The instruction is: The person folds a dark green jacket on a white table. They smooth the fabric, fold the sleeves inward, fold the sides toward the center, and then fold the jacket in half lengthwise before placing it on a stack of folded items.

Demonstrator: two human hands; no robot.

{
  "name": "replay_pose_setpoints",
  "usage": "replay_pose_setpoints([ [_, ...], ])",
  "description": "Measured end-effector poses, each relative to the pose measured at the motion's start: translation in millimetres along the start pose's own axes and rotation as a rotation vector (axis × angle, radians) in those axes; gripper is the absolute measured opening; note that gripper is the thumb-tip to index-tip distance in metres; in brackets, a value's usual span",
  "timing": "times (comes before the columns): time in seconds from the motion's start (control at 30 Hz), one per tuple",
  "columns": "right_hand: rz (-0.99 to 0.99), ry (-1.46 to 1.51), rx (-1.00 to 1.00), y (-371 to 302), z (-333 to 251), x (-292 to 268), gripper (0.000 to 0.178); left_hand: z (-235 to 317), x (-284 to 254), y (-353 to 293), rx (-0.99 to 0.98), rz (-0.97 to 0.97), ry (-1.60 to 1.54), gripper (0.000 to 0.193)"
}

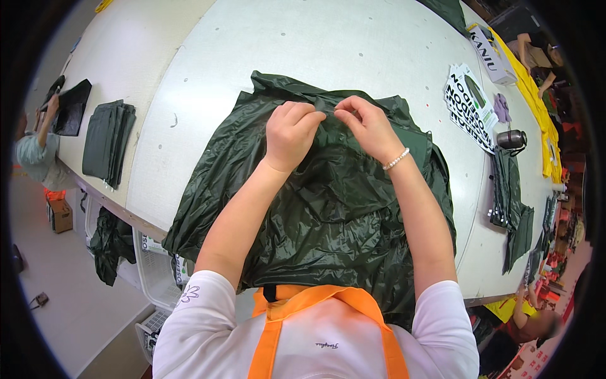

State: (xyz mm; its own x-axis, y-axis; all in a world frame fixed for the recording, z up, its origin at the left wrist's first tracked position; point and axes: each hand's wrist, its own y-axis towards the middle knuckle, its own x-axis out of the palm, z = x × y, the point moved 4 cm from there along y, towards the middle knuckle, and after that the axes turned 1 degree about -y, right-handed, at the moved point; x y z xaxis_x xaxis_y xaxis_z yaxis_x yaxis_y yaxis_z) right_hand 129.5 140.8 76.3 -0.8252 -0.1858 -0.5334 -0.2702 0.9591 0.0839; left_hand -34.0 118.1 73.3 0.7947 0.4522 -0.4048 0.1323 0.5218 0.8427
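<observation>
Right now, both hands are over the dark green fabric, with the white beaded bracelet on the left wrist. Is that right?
Not quite: in the head view, the white beaded bracelet is on the wrist of the right hand. That hand and the left hand are over the dark green fabric.

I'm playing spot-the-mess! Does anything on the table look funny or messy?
Only a little: the dark green fabric in the middle is rumpled, unlike the folded stack at left, and the printed sheets on the right are spread unevenly. I see no spill or damage.
</observation>
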Motion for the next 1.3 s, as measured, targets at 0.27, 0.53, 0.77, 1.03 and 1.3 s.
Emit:
replay_pose_setpoints([
  [0.27, -0.031, -0.132, 0.004, 4, -3, -6, 0.016, 3, 0, 0, 0.034, -0.04, 0.055, 0.021],
  [0.53, 0.554, -0.12, 0.396, -134, 160, -130, 0.032, -122, -91, -35, -0.808, 0.224, 0.131, 0.043],
  [0.77, 0.692, -0.7, 1.039, -360, 307, -204, 0.028, 35, -53, -97, -0.597, -0.51, -0.02, 0.02],
  [1.03, 0.742, 0.058, 0.651, -273, 166, -135, 0.025, 20, 0, -168, -1.076, -0.744, 0.172, 0.065],
  [1.3, 0.722, 1.1, 0.725, -214, 137, 27, 0.036, 58, 26, -181, -1.701, -0.299, -0.787, 0.065],
])
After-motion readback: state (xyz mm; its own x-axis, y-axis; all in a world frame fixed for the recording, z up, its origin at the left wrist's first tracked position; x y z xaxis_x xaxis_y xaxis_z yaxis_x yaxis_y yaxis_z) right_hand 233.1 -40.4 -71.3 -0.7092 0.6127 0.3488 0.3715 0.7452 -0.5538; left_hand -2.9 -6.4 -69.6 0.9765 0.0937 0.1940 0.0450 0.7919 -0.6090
